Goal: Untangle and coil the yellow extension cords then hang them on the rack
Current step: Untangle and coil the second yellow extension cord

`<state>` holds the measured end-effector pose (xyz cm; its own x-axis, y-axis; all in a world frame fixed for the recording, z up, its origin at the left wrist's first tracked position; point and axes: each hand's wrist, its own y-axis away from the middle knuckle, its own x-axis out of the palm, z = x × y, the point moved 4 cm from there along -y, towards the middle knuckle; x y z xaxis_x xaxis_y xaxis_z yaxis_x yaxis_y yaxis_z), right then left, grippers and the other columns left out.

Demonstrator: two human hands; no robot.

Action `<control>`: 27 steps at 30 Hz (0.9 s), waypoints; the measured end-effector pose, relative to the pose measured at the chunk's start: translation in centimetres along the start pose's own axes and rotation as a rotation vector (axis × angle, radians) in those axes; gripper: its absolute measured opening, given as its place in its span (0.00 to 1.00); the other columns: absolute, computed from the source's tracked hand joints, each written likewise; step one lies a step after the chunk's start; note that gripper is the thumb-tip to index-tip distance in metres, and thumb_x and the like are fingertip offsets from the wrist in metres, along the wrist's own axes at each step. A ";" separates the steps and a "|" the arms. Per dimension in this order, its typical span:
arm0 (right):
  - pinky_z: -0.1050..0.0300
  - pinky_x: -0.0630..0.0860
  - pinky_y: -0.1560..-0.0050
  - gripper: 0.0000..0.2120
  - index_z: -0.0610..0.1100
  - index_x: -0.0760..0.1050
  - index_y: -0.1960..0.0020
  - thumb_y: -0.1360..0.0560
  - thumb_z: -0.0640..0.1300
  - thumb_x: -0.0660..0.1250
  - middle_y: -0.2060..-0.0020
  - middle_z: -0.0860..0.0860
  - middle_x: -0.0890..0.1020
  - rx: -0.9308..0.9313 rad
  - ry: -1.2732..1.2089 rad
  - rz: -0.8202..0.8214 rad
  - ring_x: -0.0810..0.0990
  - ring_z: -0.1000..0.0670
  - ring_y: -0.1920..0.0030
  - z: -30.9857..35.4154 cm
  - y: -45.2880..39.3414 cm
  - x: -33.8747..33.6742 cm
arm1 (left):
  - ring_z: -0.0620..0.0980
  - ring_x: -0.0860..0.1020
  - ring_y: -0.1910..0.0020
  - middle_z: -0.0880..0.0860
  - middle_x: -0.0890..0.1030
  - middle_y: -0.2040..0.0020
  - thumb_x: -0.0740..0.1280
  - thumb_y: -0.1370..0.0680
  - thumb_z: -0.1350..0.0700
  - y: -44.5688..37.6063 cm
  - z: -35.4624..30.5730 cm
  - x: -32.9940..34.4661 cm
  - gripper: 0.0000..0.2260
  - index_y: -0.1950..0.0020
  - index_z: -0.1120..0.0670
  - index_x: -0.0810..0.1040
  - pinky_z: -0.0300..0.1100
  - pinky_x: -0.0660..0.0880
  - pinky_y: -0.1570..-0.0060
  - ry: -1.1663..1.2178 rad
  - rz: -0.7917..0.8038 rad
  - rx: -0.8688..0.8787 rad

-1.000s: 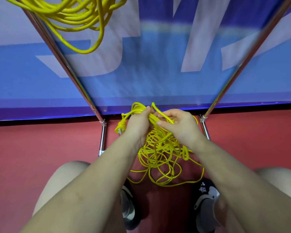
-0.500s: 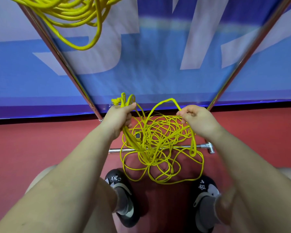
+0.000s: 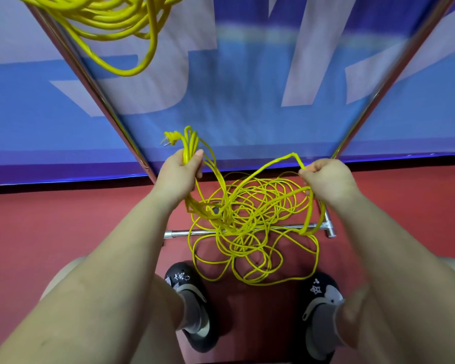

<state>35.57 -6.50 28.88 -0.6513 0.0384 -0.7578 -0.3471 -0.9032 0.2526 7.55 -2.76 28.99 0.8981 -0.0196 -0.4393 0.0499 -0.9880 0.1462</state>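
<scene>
Left hand (image 3: 178,172) grips a bundle of cord (image 3: 247,219) strands, plug (image 3: 170,137) sticking up. Right hand (image 3: 326,179) pinches one loop. Hung coil (image 3: 103,19) cut off at top edge; rack (image 3: 95,90) blurred.

I see tangled cord (image 3: 250,227) filling the gap between my hands (image 3: 179,174), rack legs (image 3: 108,111) at both sides, floor (image 3: 63,232) left free

Prob. sports hall: red floor (image 3: 63,232), blue banner (image 3: 247,101) w/ big letters.
</scene>
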 end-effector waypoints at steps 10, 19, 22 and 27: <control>0.52 0.74 0.53 0.11 0.38 0.79 0.55 0.27 0.46 0.67 0.58 0.39 0.82 0.225 0.090 -0.077 0.80 0.39 0.53 -4.4 -0.7 -1.3 | 0.54 0.72 0.68 0.52 0.74 0.68 0.59 0.19 0.49 -0.5 1.7 -2.9 0.14 0.63 0.53 0.68 0.46 0.68 0.61 -0.266 -0.054 0.072; 0.64 0.76 0.77 0.09 0.41 0.69 0.61 0.25 0.38 0.67 0.69 0.43 0.75 0.233 -0.569 0.196 0.75 0.57 0.81 -1.4 0.7 1.7 | 0.41 0.68 0.80 0.48 0.79 0.68 0.60 0.19 0.51 0.8 1.6 0.2 0.11 0.60 0.52 0.71 0.37 0.68 0.71 -0.230 0.184 0.081; 0.62 0.77 0.75 0.08 0.42 0.69 0.60 0.26 0.39 0.68 0.66 0.41 0.76 0.184 -0.577 0.226 0.76 0.52 0.76 -0.2 1.0 2.3 | 0.42 0.67 0.79 0.47 0.81 0.68 0.61 0.19 0.53 1.4 1.0 1.7 0.09 0.58 0.52 0.72 0.35 0.68 0.73 -0.140 0.267 0.066; 0.53 0.80 0.63 0.11 0.44 0.68 0.61 0.27 0.41 0.71 0.66 0.46 0.77 0.130 -0.604 0.262 0.78 0.48 0.68 1.6 1.2 3.5 | 0.44 0.71 0.75 0.48 0.83 0.59 0.60 0.18 0.56 2.3 -0.1 4.1 0.07 0.55 0.52 0.73 0.37 0.71 0.69 0.038 0.332 0.016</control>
<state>31.78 -6.77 27.47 -0.9752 0.0915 -0.2016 -0.1801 -0.8576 0.4817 11.43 -5.07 27.62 0.8800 -0.3357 -0.3361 -0.2551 -0.9308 0.2616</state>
